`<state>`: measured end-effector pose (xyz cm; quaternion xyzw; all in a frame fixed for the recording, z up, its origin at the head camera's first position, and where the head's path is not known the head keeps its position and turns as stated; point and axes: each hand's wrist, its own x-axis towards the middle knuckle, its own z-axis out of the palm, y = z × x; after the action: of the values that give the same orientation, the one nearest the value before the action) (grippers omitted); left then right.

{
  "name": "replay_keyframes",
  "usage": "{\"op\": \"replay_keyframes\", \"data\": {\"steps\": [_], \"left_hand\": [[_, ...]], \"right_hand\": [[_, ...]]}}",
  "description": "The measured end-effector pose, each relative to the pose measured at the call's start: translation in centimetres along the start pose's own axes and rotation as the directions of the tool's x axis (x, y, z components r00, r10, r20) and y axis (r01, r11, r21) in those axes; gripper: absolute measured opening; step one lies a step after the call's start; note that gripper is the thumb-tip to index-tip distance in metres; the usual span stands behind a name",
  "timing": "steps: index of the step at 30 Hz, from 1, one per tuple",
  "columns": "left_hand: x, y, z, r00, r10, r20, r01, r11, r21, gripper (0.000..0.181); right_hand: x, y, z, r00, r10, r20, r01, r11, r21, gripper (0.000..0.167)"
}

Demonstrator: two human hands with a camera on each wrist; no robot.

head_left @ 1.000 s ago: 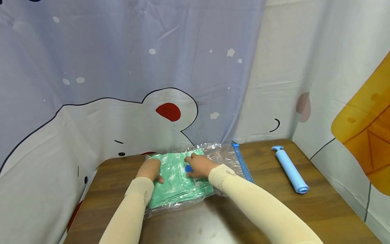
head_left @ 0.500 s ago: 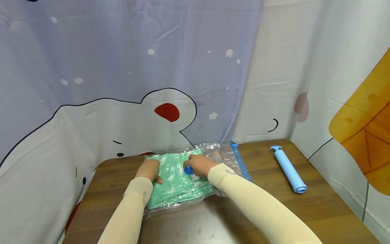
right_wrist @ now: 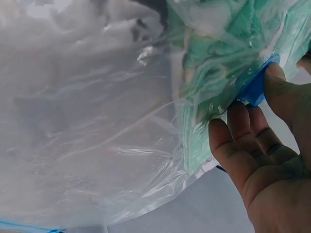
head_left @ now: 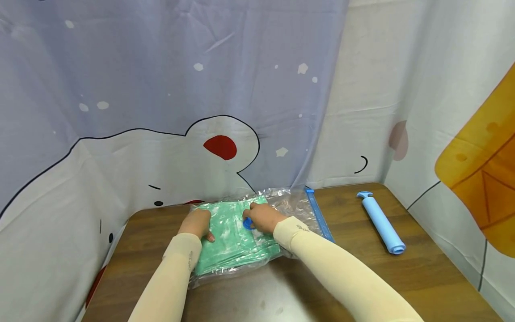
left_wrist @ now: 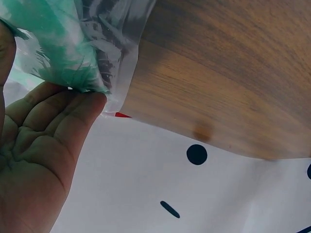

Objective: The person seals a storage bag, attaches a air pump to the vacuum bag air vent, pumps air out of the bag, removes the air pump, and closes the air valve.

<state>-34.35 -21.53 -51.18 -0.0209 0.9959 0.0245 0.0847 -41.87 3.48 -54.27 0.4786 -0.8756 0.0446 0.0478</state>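
Note:
A clear plastic vacuum storage bag [head_left: 295,206] lies flat on the table, with folded green material [head_left: 229,250] inside its left part. My left hand [head_left: 197,222] rests at the bag's left edge; in the left wrist view its fairly straight fingers [left_wrist: 80,114] touch the plastic. With thumb and fingertips, my right hand [head_left: 263,217] pinches the round blue valve cap [head_left: 247,223] on the bag's upper face. In the right wrist view the thumb lies against the cap [right_wrist: 257,87], partly hiding it.
A blue zip strip [head_left: 319,217] runs along the bag's right end. Farther right, a light blue hand pump [head_left: 382,223] lies on the wooden table [head_left: 350,273]. A printed curtain [head_left: 161,89] hangs behind and beside the table.
My right hand's fingers were spread around the blue cap and have closed in to pinch it. My left hand stays at the bag's left edge.

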Motion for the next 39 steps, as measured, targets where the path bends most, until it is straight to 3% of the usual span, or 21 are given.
{"op": "replay_keyframes", "data": {"steps": [5, 6, 11, 13, 21, 25, 31, 39], "left_hand": [[0.3, -0.1, 0.2, 1.0, -0.009, 0.01, 0.009, 1.0, -0.009, 0.058], [0.3, -0.1, 0.2, 1.0, -0.01, 0.012, 0.01, 1.0, -0.011, 0.059], [0.1, 0.0, 0.0, 1.0, -0.012, 0.008, 0.012, 1.0, -0.019, 0.058], [-0.1, 0.1, -0.1, 1.0, -0.009, 0.007, 0.01, 1.0, -0.017, 0.058], [-0.2, 0.0, -0.1, 1.0, -0.004, 0.003, 0.004, 1.0, -0.009, 0.057], [0.2, -0.1, 0.0, 1.0, 0.0, 0.015, 0.0, 1.0, -0.006, 0.058], [0.5, -0.2, 0.2, 1.0, 0.002, 0.019, -0.002, 1.0, 0.0, 0.057], [0.4, -0.2, 0.2, 1.0, -0.004, 0.02, 0.004, 1.0, 0.006, 0.059]], "right_hand": [[0.2, -0.1, 0.2, 0.999, 0.032, 0.025, -0.032, 0.999, 0.017, 0.033], [-0.2, -1.0, -1.2, 0.998, 0.049, 0.047, -0.05, 0.998, 0.027, 0.032], [0.2, -0.5, -0.2, 0.999, 0.037, 0.023, -0.038, 0.999, 0.007, 0.03], [0.4, -0.1, 0.3, 1.0, 0.018, 0.01, -0.018, 1.0, -0.016, 0.03], [-0.1, -0.9, -2.4, 0.991, -0.125, 0.037, 0.128, 0.99, -0.066, 0.029], [-0.2, -0.7, -2.2, 0.989, -0.145, 0.038, 0.147, 0.986, -0.079, 0.028], [0.1, -0.5, -1.4, 0.994, -0.109, 0.025, 0.111, 0.991, -0.071, 0.027], [0.0, -1.9, -1.1, 0.999, 0.031, -0.032, -0.031, 0.999, -0.014, 0.018]]}}
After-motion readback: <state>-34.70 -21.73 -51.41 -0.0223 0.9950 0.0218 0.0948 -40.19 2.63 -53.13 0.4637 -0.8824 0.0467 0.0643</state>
